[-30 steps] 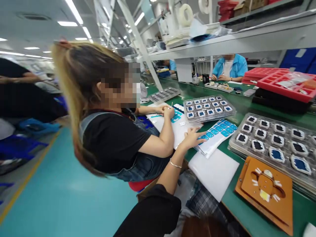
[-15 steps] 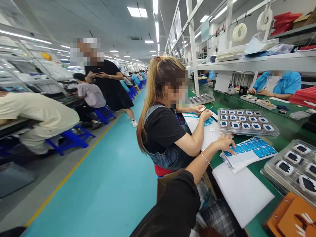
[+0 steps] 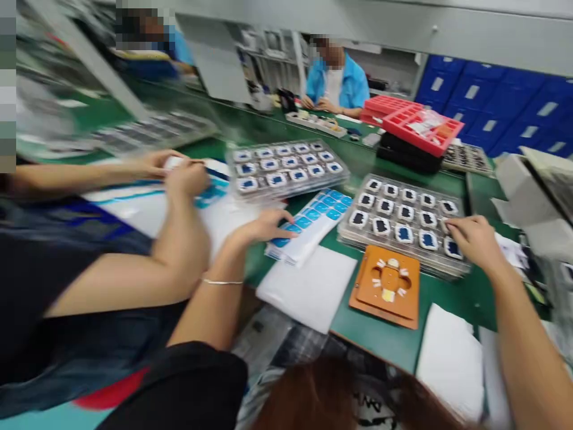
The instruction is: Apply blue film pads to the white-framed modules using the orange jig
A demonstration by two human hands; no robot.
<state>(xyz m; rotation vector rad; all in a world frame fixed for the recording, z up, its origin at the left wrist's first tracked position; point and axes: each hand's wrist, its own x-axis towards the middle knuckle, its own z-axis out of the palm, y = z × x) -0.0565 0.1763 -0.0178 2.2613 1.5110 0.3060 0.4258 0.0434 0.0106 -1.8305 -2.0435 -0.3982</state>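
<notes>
My left hand (image 3: 267,227) rests on the near end of a sheet of blue stickers (image 3: 313,218), fingers spread. On the right, my right hand (image 3: 477,237) is over the right edge of a clear tray (image 3: 405,221) of white-framed dark parts, its fingertips at a part in the right column; whether they grip it is hard to tell. Between my arms an orange fixture (image 3: 387,286) lies on the green table, with a white pad (image 3: 308,289) to its left. Another tray (image 3: 286,167) of similar parts sits behind the stickers.
At the left, a co-worker's hands (image 3: 185,173) hold a small white piece over white and blue sheets. Red trays (image 3: 416,125) are stacked at the back beside a black one. A person in blue (image 3: 338,83) sits opposite. White cloth (image 3: 451,358) lies near the front right.
The view has swung right and down from the aisle to the table. My right hand and the whole orange fixture now show. My left hand is still at the sticker sheet.
</notes>
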